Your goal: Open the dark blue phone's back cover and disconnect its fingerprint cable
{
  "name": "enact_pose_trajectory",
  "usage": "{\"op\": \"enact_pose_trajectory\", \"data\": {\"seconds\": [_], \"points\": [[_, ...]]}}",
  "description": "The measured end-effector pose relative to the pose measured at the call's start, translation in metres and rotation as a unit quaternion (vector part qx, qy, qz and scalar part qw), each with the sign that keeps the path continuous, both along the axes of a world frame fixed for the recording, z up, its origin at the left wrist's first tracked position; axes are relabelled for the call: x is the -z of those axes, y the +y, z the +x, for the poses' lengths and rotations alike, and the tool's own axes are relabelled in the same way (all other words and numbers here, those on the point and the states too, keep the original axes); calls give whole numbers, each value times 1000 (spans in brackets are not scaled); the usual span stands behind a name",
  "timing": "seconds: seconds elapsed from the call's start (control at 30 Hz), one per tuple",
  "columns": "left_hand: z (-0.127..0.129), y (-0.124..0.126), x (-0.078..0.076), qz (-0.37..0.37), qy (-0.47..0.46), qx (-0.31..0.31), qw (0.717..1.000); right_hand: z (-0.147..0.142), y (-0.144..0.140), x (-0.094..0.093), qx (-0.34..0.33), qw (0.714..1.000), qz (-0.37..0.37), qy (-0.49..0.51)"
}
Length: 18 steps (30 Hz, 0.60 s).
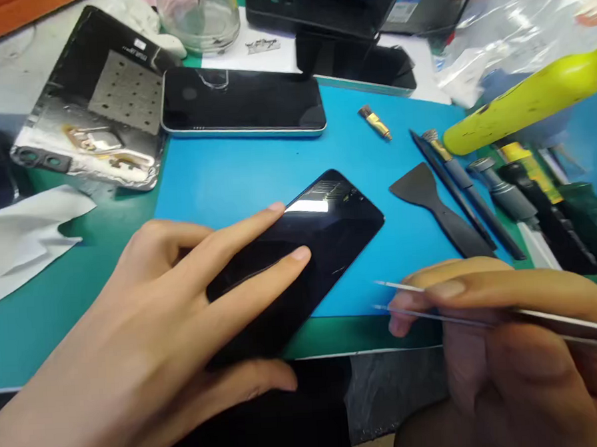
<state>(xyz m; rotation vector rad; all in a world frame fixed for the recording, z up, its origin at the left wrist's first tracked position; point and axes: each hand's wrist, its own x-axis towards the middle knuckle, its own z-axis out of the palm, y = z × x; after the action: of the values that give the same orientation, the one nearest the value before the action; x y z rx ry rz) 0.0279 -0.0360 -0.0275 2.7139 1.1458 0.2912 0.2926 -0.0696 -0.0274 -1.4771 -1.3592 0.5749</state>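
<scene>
Down near the front edge, the right hand (505, 346) is pinching thin metal tweezers (483, 307) between thumb and fingers, their 2 slim, shiny prongs lying slightly apart and pointing left toward the near end of the dark phone (324, 249), not touching it. The left hand (154, 324) is lying flat and open on that phone, 2 fingertips (300, 253) pressing on the glass and the thumb resting along its near edge; it is pinning rather than gripping. The phone is a smooth, glossy black slab with rounded corners, catching a bright reflection near its far end. Its long axis is running diagonally, from near left under the palm to far right, and it is sitting mostly on the blue mat (236, 173), with its near end overhanging the green surface (43, 317). Just right of it, a flat matte black pry tool (435, 206) with a broad blade is lying beside several slim drivers (461, 181) with knurled metal collars. Farther off, a second phone (242, 103) is lying crosswise, screen up, and left of it a foil-wrapped dark panel (96, 100) bearing a small label too blurred to read. A rounded yellow object (527, 101) is crossing the far right.
</scene>
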Motion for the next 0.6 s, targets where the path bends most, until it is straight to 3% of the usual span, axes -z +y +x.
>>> {"op": "enact_pose_trajectory", "data": {"seconds": [0.23,0.6], "points": [[-8,7,-7,-41,-25,17,999,-23,-12,3,-32,998,-22,39],[-7,5,-10,-65,-64,23,996,-31,-27,-6,-59,997,-41,20]]}}
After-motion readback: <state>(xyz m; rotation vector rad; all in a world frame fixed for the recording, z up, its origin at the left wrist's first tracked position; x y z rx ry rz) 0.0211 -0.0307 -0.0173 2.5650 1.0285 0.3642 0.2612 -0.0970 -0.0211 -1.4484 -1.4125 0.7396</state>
